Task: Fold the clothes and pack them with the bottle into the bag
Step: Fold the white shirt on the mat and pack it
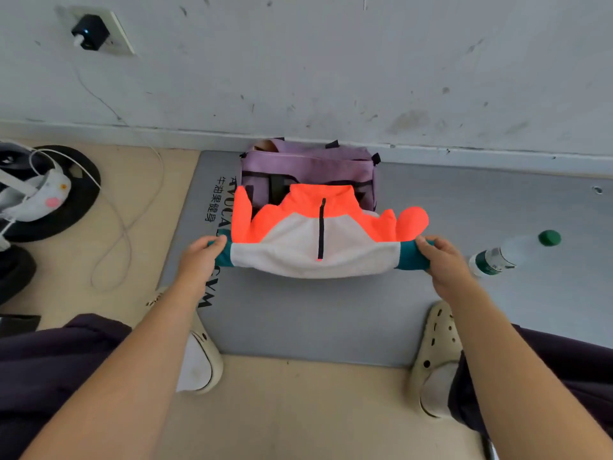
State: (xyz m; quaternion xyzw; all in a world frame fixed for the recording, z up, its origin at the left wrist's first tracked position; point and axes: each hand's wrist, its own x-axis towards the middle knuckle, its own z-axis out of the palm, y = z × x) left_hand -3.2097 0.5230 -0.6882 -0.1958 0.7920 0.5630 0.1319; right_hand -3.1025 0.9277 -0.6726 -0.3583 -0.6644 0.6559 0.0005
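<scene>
A folded jacket in orange, white and teal, with a short dark zip, hangs lifted above the grey mat. My left hand grips its left teal end and my right hand grips its right teal end. Behind the jacket a purple bag with black straps stands against the wall, its lower front hidden by the orange collar. A clear plastic bottle with a green cap lies on its side on the mat, to the right of my right hand.
A white cable loops over the beige floor at left, running up to a wall socket with a black plug. Dark round objects sit at far left. My feet in pale clogs stand at the mat's near edge.
</scene>
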